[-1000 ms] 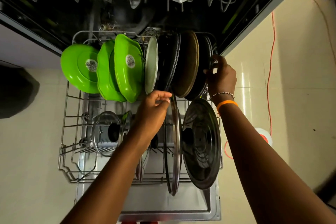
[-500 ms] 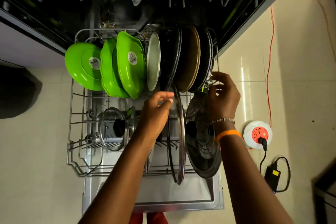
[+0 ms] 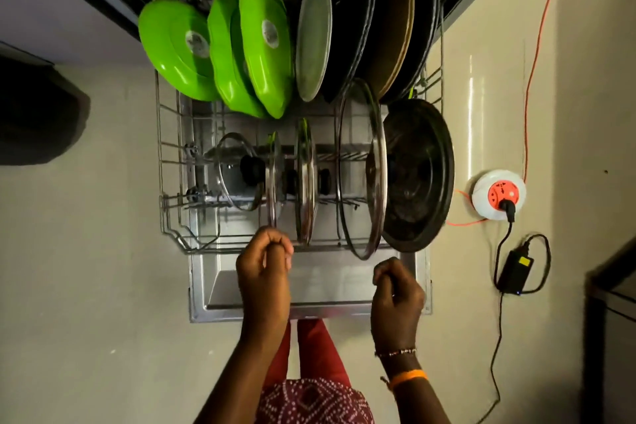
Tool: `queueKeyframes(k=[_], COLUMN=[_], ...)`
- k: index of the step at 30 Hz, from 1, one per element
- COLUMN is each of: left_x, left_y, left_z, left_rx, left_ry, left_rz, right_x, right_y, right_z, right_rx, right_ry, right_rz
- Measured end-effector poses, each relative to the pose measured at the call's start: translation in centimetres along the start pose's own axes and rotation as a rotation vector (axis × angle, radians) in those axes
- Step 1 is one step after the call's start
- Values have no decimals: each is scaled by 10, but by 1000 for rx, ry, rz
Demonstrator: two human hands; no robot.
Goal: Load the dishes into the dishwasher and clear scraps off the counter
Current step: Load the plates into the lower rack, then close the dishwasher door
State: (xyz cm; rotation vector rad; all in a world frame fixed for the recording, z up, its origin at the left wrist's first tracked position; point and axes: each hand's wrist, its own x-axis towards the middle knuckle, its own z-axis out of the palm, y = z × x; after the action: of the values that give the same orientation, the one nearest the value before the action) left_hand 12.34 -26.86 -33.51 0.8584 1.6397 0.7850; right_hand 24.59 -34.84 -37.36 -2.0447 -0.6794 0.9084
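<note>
Step in hand: by my reading, sliding the loaded lower rack [image 3: 168, 182] into the dishwasher; both hands sit at its front edge, over the open door [image 3: 309, 289].
Left hand [image 3: 265, 268]: fingers curled loosely into a near fist just by the rack's front rail, close under the rim of a glass lid [image 3: 272, 179]. I cannot tell whether it has hold of the wire or of nothing.
Right hand [image 3: 395, 289]: fingers also curled in, hovering over the door just below the big glass lid [image 3: 361, 169]. Nothing shows in it, though a small thing pinched there would be hidden.
Back row: green plates [image 3: 179, 48] on the left, a pale plate [image 3: 313, 38] in the middle, then dark plates [image 3: 358, 24] and a brown one [image 3: 395, 24], all on edge and leaning on each other.
Front row: a small glass lid with a black knob [image 3: 237, 172], more lids on edge, and a black pan lid [image 3: 420, 175] at the far right.
Doing it well: grip the front rail with both hands, evenly either side of centre, and push level and slowly so the rack runs straight.
Watch for: the tall lid and the black one lean and look loosely propped; a jolt could tip them against each other or the plates. The black lid also overhangs the right side of the rack, so I would check it clears the opening.
Left over: the counter is out of view, so the scraps cannot be judged.
</note>
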Motion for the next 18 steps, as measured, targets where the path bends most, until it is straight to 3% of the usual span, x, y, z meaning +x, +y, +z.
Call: queueKeyframes(k=[3,5,8,13,18], left_x=[-11,-8,8,35,76], left_y=[-36,-59,-86,-111,-114], left_z=[-19,-30,-47,-55,-72], left_rx=[19,26,-150,-273,-604], left_ry=[42,32,-75,22,197], left_rz=[-225,-508,-912,-917,-887], right_x=[-18,-21,-13,9,18], right_y=[22,29,32,33,43], right_z=[14,26,50,90,113], right_rx=[7,-8,21,353,548], right_ry=[-197,-370,-536,-317,-180], right_rz=[224,403,696,958,880])
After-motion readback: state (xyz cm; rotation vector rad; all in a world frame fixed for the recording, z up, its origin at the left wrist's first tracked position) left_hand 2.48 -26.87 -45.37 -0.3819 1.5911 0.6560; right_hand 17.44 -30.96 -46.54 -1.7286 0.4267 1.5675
